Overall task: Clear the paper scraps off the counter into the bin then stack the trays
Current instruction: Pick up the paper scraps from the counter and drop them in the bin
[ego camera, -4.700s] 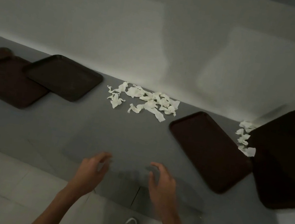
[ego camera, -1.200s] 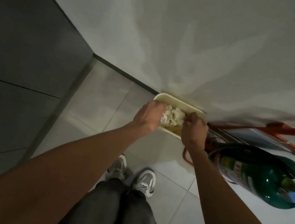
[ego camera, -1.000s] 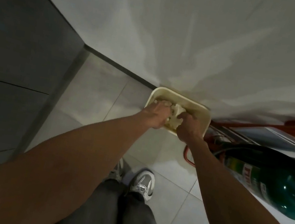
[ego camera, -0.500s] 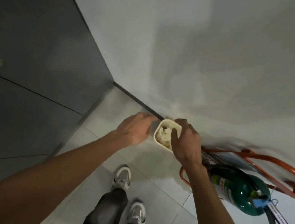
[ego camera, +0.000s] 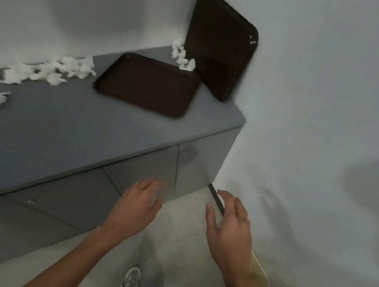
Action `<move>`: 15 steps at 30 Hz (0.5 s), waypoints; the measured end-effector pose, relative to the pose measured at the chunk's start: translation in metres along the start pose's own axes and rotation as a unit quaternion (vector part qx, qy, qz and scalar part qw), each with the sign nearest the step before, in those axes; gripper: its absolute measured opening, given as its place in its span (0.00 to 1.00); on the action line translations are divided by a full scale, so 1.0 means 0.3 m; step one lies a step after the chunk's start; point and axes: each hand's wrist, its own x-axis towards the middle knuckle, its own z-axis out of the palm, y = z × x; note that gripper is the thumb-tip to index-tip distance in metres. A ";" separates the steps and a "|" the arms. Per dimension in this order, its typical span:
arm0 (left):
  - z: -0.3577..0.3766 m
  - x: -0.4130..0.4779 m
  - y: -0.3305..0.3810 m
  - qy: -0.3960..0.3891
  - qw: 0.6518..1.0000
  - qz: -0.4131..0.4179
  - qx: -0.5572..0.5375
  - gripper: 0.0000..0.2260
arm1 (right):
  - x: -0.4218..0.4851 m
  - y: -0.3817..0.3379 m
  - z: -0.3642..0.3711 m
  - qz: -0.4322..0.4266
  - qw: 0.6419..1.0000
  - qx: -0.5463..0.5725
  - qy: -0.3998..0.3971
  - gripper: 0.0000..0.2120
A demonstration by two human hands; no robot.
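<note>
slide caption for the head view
Empty left hand and right hand hover before a counter bearing paper scraps, near tray and far tray.

my left hand (ego camera: pixel 138 206) and right hand (ego camera: pixel 229 226) have come up out of the bin (ego camera: pixel 259 272) and no longer press anything into it. both now hang empty, fingers loose, in front of the cabinet doors. i've turned away, so the bin has slid to the lower right behind my right forearm, and the counter (ego camera: pixel 58 135) with its trays (ego camera: pixel 147 84) and leftover paper scraps (ego camera: pixel 44 72) is back in view.
</note>
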 end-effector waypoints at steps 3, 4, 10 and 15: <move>-0.220 -0.123 -0.145 0.080 0.994 -0.078 -0.017 0.18 | 0.038 -0.251 0.043 -0.059 0.998 0.009 -0.019 0.21; -0.282 -0.161 -0.202 0.111 0.988 -0.102 -0.023 0.17 | 0.054 -0.332 0.069 -0.074 0.997 0.016 -0.029 0.20; -0.550 -0.329 -0.567 0.233 0.946 -0.219 -0.059 0.13 | 0.165 -0.760 0.343 -0.159 0.980 0.068 -0.098 0.17; -0.679 -0.408 -0.919 0.222 0.930 -0.282 -0.071 0.15 | 0.223 -1.041 0.666 -0.203 0.968 0.064 -0.134 0.15</move>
